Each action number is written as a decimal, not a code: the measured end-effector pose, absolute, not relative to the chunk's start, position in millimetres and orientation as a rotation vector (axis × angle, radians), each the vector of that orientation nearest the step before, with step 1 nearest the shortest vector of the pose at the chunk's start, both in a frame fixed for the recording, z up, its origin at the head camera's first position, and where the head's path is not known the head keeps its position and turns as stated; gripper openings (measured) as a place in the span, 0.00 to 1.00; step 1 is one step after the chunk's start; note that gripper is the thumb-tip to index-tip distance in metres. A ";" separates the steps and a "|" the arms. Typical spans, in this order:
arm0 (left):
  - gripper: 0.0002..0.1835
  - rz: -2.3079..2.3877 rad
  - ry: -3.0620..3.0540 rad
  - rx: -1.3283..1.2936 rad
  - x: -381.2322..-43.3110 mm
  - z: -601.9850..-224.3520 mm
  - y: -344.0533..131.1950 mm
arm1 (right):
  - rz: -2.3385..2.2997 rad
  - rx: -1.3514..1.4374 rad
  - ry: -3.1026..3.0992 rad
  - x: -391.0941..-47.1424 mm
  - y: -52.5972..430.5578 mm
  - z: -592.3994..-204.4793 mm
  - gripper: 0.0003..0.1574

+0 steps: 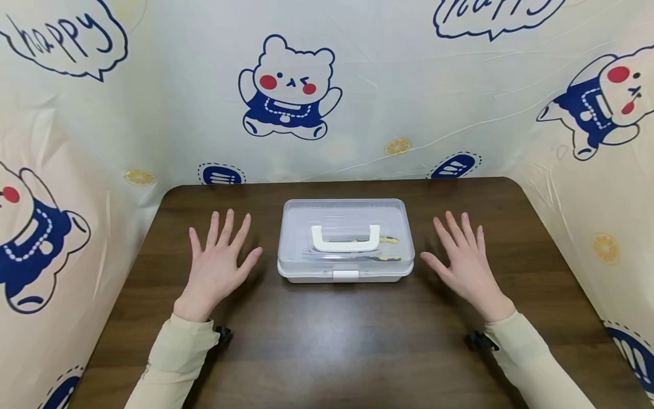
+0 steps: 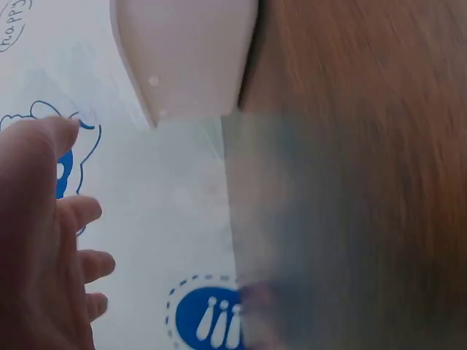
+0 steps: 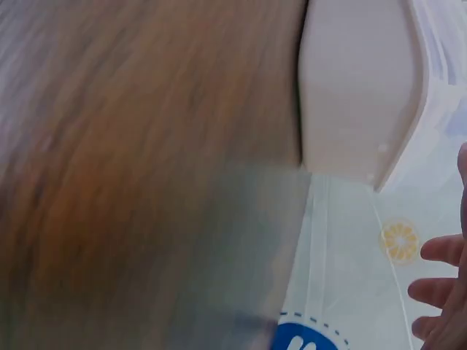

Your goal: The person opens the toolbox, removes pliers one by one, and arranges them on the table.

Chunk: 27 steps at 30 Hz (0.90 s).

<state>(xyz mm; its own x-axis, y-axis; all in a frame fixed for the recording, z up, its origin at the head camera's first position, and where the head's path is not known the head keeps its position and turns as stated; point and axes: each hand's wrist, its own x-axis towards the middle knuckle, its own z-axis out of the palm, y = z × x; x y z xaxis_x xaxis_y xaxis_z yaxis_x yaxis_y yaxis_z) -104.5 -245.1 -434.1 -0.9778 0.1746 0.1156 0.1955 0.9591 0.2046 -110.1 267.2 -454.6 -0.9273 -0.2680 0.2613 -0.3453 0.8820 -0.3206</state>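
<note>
A clear-lidded plastic box (image 1: 347, 270) with a white carrying handle (image 1: 346, 245) and a white front latch (image 1: 346, 275) stands closed on the dark wooden table. Through its lid show a few slim items (image 1: 383, 258) with yellow and black ends. To the left of the box, my left hand (image 1: 217, 272) spreads its fingers, apart from it and holding nothing. My right hand (image 1: 467, 270) is likewise spread out on the other side, its thumb pointing toward the box. Both wrist views show the box's pale side wall (image 2: 186, 58) beyond the fingers.
The brown table (image 1: 327, 341) has rounded back corners. Behind it and along both sides hangs a pale sheet (image 1: 378, 96) printed with bears, lemon slices and "happy" bubbles. A black strap part (image 1: 223, 335) sits at the left cuff, another (image 1: 480, 341) at the right.
</note>
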 end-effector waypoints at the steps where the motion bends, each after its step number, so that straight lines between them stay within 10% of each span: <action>1: 0.42 -0.378 -3.007 -0.282 -105.2 -435.2 -244.1 | 0.573 0.494 -2.820 -109.7 265.0 -454.1 0.49; 15: 0.33 -1.930 -2.692 0.111 -115.5 -436.3 -193.7 | 0.914 0.523 -2.421 -90.8 234.8 -455.1 0.09; 21: 0.39 -1.935 -2.794 0.145 -116.5 -430.2 -184.6 | 1.031 0.823 -2.194 -78.4 217.4 -455.7 0.20; 27: 0.38 -2.087 -2.689 0.167 -114.5 -428.8 -181.8 | 1.264 0.919 -2.403 -66.9 186.1 -456.2 0.10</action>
